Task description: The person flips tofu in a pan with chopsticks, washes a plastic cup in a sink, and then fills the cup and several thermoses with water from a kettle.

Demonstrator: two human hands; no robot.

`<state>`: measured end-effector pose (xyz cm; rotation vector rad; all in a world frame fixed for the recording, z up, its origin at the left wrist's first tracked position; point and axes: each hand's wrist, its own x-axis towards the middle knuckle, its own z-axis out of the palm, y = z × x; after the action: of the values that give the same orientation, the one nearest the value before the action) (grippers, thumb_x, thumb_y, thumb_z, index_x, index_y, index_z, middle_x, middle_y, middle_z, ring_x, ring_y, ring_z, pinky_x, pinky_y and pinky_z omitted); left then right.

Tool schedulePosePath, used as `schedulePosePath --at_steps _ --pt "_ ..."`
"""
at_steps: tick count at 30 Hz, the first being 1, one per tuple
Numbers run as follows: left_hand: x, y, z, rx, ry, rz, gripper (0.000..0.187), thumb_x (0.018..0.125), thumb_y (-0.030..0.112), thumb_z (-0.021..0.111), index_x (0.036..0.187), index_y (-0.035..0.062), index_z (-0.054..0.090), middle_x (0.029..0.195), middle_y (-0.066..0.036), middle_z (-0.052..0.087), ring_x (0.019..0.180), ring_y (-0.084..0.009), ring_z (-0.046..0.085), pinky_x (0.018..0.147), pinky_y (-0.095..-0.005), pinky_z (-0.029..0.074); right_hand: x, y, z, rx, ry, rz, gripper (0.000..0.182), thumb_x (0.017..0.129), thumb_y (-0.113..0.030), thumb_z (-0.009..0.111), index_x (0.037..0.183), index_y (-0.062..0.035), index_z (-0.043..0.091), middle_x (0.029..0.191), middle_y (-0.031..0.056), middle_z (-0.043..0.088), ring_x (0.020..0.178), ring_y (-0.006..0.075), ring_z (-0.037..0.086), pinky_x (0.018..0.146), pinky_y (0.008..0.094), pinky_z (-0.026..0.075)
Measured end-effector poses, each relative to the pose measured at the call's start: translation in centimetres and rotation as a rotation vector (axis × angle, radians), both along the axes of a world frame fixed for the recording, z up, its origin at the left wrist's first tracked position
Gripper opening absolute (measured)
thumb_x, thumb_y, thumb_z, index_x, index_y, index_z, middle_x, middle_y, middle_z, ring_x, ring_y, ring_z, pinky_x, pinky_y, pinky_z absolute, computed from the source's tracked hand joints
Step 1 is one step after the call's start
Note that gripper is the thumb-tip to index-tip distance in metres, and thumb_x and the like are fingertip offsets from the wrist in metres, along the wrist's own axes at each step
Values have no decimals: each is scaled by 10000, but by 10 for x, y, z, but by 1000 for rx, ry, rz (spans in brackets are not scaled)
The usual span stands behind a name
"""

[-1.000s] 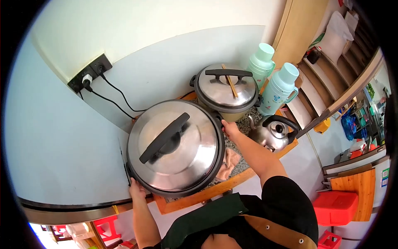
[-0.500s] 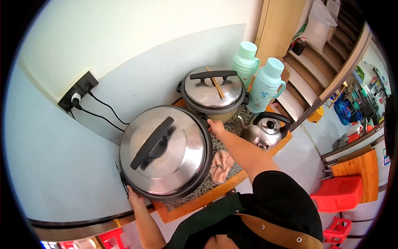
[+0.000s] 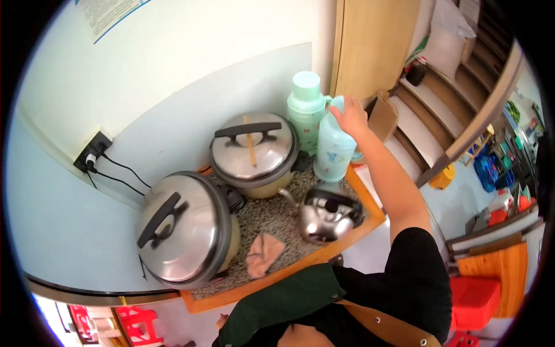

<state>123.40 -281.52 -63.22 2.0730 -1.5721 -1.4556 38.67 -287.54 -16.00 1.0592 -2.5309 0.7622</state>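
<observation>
My right hand point(image 3: 351, 118) is at the top of the pale blue thermos flask point(image 3: 334, 151), its fingers curled round the cap, which they partly hide. The flask stands upright at the table's far right corner. Beside it is a green thermos flask point(image 3: 306, 110). Just in front sits a steel kettle point(image 3: 326, 222) with a black handle. Only a bit of my left hand point(image 3: 222, 321) shows, low by my body; its fingers are mostly hidden. The large lidded cooker point(image 3: 185, 237) is at the left, touched by neither hand.
A second cooker point(image 3: 254, 153) has chopsticks point(image 3: 250, 141) across its lid handle. A pink cloth point(image 3: 265, 254) lies on the speckled tabletop point(image 3: 245, 231). Black cords run from a wall socket point(image 3: 92, 151). Stairs point(image 3: 445, 98) rise at the right, with red stools point(image 3: 474, 303) below.
My right hand has left the large cooker's side handle and moved up and right to the blue thermos flask. My left hand has dropped from the cooker's rim toward my body. The view has shifted.
</observation>
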Motion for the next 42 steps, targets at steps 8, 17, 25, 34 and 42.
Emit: schedulePosePath --at_steps 8,17,25,34,42 --pt "-291 61 205 118 215 45 279 815 230 522 910 -32 543 771 -91 606 658 -161 576 579 -264 463 -49 5 0 326 -106 193 781 611 -456 646 1244 -126 329 1281 135 277 1161 351 267 904 439 301" --pt "-376 65 295 18 355 319 238 820 193 517 928 -16 548 782 -95 592 642 -133 556 553 -237 451 -101 15 -16 214 133 812 590 683 -318 620 1200 -128 410 1295 153 282 1157 364 269 949 428 262" --pt "-422 52 317 -400 406 371 206 830 129 487 957 -25 540 772 -76 587 642 -110 544 569 -215 448 -89 81 -107 -367 -947 161 384 782 -349 528 879 21 570 741 112 569 685 192 539 650 296 416" --pt "-630 -45 460 -630 533 211 168 805 90 517 914 -30 564 777 -62 588 671 -95 530 622 -205 430 -128 63 -164 -629 -1435 356 295 751 -226 593 535 -101 434 522 -17 404 495 77 361 468 227 285" --pt "-843 -185 514 -582 315 -83 601 714 310 616 1170 -14 397 1176 -185 426 1093 -250 416 902 -331 337 -200 6 -181 -475 -1580 454 316 827 -310 451 610 -83 482 517 -22 408 464 68 351 437 227 271"
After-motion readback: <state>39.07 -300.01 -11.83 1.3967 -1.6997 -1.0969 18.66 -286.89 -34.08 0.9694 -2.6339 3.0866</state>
